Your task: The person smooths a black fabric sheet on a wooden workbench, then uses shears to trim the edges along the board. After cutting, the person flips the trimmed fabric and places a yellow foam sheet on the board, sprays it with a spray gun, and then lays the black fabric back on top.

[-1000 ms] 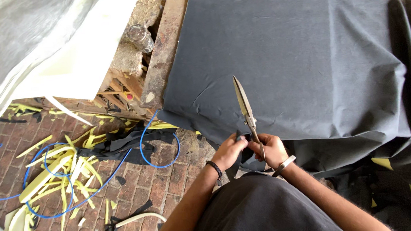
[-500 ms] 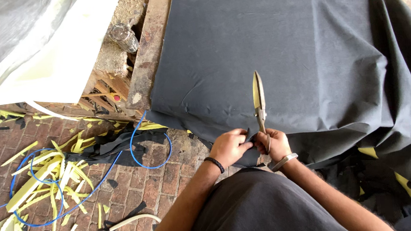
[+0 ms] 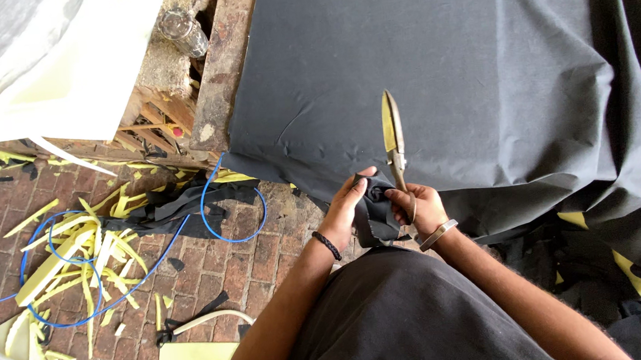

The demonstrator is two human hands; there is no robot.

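Note:
My right hand (image 3: 419, 209) grips the handles of a pair of large brass-coloured scissors (image 3: 393, 138), blades closed and pointing away from me over a big sheet of dark grey fabric (image 3: 433, 64). My left hand (image 3: 351, 200) pinches a small piece of the same dark fabric (image 3: 375, 215) between both hands, close to the scissor handles. The sheet drapes over a raised surface and hangs down at its near edge. A dark bracelet is on my left wrist, a metal bangle on my right.
The brick floor (image 3: 265, 253) at left is littered with yellow foam strips (image 3: 75, 253) and a looping blue cable (image 3: 209, 219). A wooden beam (image 3: 224, 66) and rubble border the sheet's left side. White sheeting (image 3: 29, 66) lies at top left. Dark fabric offcuts (image 3: 571, 267) lie at right.
The scissors have turned from tilted left to nearly straight ahead. My left hand has come in and taken hold of the small fabric piece by the handles. The view shifted left.

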